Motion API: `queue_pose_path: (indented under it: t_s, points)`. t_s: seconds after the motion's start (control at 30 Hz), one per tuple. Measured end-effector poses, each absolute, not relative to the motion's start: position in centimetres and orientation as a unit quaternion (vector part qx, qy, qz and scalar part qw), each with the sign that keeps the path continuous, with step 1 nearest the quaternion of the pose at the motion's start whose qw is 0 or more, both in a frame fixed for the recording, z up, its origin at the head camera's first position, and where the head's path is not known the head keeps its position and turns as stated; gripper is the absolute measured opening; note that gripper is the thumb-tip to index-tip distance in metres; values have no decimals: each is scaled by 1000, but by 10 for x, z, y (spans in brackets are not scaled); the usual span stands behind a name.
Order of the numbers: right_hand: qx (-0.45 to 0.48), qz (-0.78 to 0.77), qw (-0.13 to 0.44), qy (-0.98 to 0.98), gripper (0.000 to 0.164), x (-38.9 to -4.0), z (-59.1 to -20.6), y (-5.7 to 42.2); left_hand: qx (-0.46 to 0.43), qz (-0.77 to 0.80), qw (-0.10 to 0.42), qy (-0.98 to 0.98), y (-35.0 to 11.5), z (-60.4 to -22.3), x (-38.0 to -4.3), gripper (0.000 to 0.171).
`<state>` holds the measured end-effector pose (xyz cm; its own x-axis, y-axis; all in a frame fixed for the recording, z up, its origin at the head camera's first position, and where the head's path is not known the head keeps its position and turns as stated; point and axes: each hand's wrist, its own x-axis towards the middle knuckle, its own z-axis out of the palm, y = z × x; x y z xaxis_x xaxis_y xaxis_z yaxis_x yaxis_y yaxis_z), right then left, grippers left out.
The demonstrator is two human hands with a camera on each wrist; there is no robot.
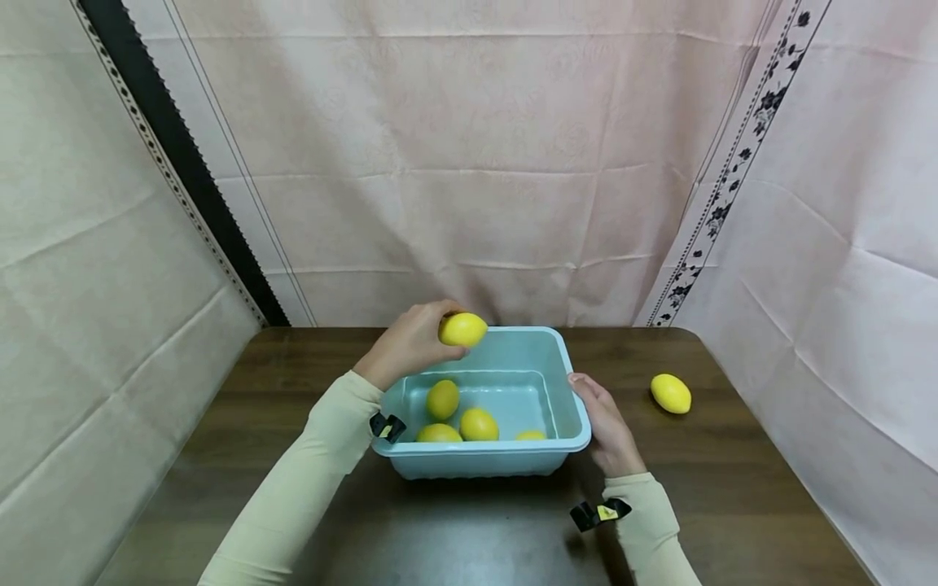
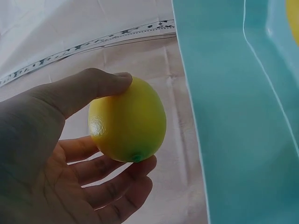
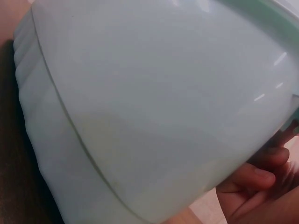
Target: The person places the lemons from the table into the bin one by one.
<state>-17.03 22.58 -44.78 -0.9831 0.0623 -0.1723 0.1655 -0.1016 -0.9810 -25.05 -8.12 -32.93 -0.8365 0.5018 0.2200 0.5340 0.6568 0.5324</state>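
Observation:
My left hand (image 1: 414, 343) holds a yellow lemon (image 1: 463, 330) above the back left part of a light blue plastic basin (image 1: 479, 447). In the left wrist view, the thumb presses one side of that lemon (image 2: 128, 123) and the fingers curl beneath it; a small green tip shows. Several lemons lie inside the basin, among them one lemon (image 1: 443, 400) by the left wall and another lemon (image 1: 479, 424) near the front. My right hand (image 1: 607, 427) grips the basin's right rim. Its curled fingers (image 3: 254, 179) appear beside the basin's outer wall (image 3: 154, 102) in the right wrist view.
One more lemon (image 1: 670, 394) rests on the dark wooden table (image 1: 308, 423), to the right of the basin. Pale cloth (image 1: 476, 163) hangs behind the table and along both sides, with a black strip (image 1: 183, 155) at the left and a floral border at the right.

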Motion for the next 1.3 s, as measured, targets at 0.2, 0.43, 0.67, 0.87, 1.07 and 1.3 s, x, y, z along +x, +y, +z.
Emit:
queue_pose_path:
  t_s: [0.2, 0.43, 0.67, 0.87, 1.07, 1.3]
  points:
    - [84, -741, 35, 665, 47, -171, -449, 226, -284, -286, 33, -915, -75, -335, -255, 56]
    - [84, -743, 39, 663, 49, -172, -448, 226, -282, -272, 35, -919, -68, -338, -259, 55]
    - [81, -744, 33, 663, 46, -174, -447, 225, -292, -258, 29, -920, -63, -345, -264, 54]
    - [84, -743, 32, 663, 46, -173, -447, 226, -304, -260, 29, -916, -61, -355, -267, 54]
    - [91, -743, 36, 662, 47, -171, -448, 227, -305, -262, 22, -915, -59, -359, -265, 56]
    - [89, -745, 40, 660, 48, -171, -448, 227, -307, -258, 24, -916, -60, -360, -263, 55]
